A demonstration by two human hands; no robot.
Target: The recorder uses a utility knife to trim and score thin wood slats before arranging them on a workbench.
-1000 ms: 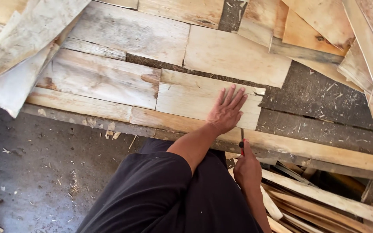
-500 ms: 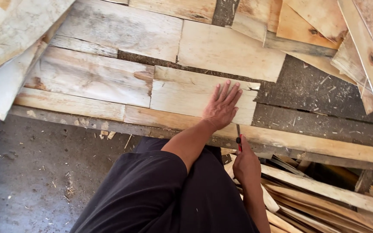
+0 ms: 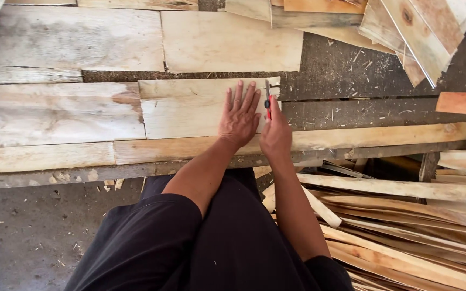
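Observation:
My left hand lies flat, fingers spread, on a pale thin wood sheet on the dark workbench. Right beside it, my right hand grips a small knife with a red handle, its blade pointing away from me along the sheet's right edge. More pale wood sheets lie side by side to the left and behind.
A long wood strip runs along the bench's front edge. Stacked boards overhang the far right corner. A pile of thin wood offcuts lies on the floor at right; grey floor with chips at left.
My view has shifted right and closer. Both hands have moved forward onto the sheet, and the knife now stands at the sheet's right edge beside my left hand.

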